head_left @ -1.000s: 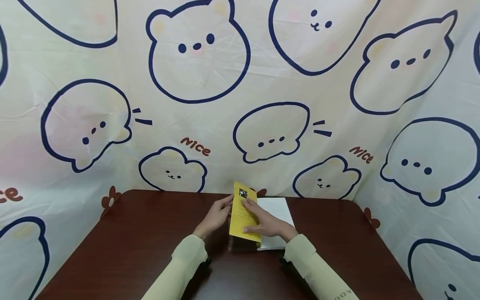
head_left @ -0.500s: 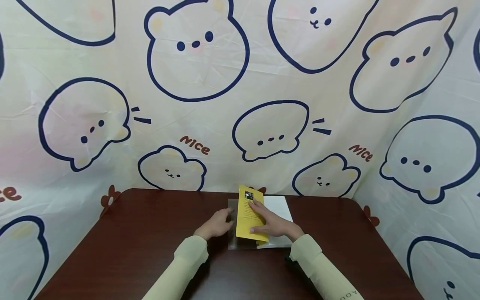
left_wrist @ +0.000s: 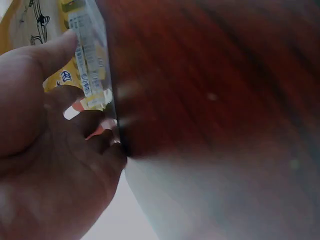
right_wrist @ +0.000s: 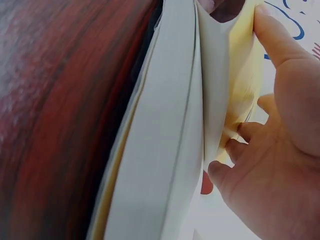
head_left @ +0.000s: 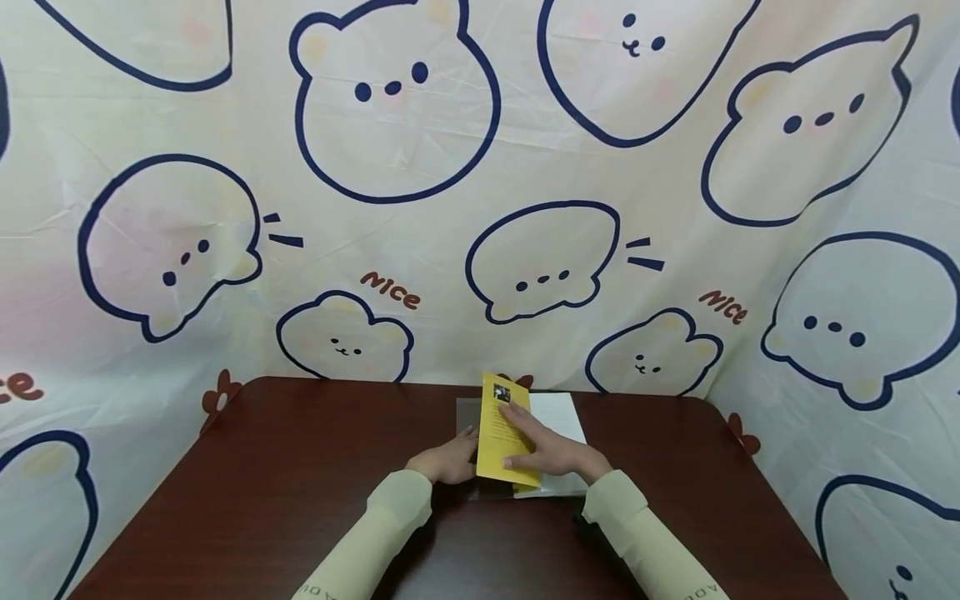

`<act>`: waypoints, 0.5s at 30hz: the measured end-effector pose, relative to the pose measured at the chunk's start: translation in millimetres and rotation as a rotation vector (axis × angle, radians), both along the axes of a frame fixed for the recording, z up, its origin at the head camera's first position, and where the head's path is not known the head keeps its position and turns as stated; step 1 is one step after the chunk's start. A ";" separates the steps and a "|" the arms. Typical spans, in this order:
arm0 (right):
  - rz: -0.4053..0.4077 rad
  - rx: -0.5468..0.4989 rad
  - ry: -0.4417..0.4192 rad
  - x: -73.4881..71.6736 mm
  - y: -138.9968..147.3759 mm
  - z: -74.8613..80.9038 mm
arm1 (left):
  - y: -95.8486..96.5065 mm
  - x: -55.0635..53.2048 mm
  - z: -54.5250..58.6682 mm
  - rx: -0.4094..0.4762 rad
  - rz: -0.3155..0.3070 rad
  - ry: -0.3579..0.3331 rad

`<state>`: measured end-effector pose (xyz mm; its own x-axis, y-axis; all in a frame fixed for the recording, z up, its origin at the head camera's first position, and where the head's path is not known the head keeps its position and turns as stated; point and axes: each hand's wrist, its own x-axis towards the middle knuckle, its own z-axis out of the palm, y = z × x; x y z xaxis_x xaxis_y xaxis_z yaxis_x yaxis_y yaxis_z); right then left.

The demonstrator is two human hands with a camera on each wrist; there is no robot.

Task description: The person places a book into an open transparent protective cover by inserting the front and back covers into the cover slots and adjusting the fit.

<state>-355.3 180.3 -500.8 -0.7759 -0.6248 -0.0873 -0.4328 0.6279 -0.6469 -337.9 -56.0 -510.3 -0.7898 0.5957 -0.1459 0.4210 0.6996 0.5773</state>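
A yellow book cover [head_left: 506, 437] with a small dark picture and lines of print stands half raised above the table, its pages [right_wrist: 160, 125] showing white in the right wrist view. My right hand [head_left: 553, 448] rests its spread fingers and thumb on the cover's near face. At the cover's left edge, my left hand [head_left: 447, 458] has its fingertips partly hidden behind it. A clear plastic book jacket [head_left: 467, 410] lies beneath and to the left. In the left wrist view, loosely bent fingers touch the plastic's edge, with the thumb over a printed yellow face [left_wrist: 75, 45].
The book's white page [head_left: 558, 417] lies to the right, partly under my right hand. Everything rests on a dark brown table [head_left: 300, 483]. A cloth backdrop [head_left: 420, 250] printed with cartoon bears hangs behind the table's far edge.
My left hand drew back from the cover's left edge, then came in lower against it. The yellow cover shifted right with my right hand, uncovering more of the plastic.
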 end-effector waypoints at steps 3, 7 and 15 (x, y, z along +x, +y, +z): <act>0.014 0.019 -0.005 0.8 -1.7 1.3 | 2.6 1.1 1.6 -0.094 -0.064 0.064; 0.007 0.039 -0.022 1.4 -3.1 2.8 | 6.6 4.1 4.5 -0.169 -0.120 0.136; -0.025 0.062 0.025 3.6 -11.6 7.0 | 9.7 5.4 2.6 0.006 -0.098 0.098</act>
